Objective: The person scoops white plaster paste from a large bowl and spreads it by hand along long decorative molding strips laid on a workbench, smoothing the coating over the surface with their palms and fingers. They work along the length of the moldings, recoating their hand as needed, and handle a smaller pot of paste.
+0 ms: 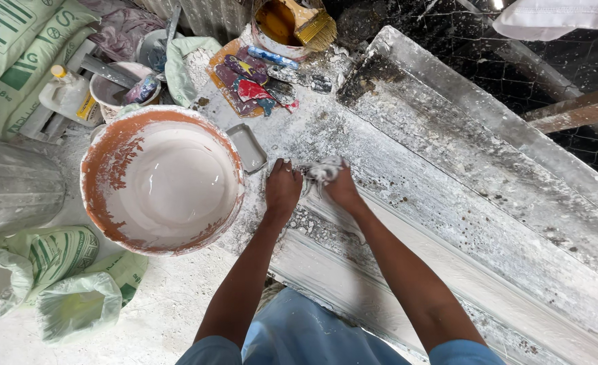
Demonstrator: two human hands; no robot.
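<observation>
Plaster-soaked white fibre wad (323,170), soft and slippery, sits pinched in my right hand (344,191); my left hand (282,189), curled, grips its nine-o'clock end.

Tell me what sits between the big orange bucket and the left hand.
A small grey rectangular tray lies between the bucket and the left hand, in the head view.

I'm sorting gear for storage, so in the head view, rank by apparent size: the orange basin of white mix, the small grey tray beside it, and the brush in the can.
Largest to smallest:
1. Orange basin
2. Brush, though partly hidden in the can
3. Grey tray, close to the brush, so unsure
</observation>
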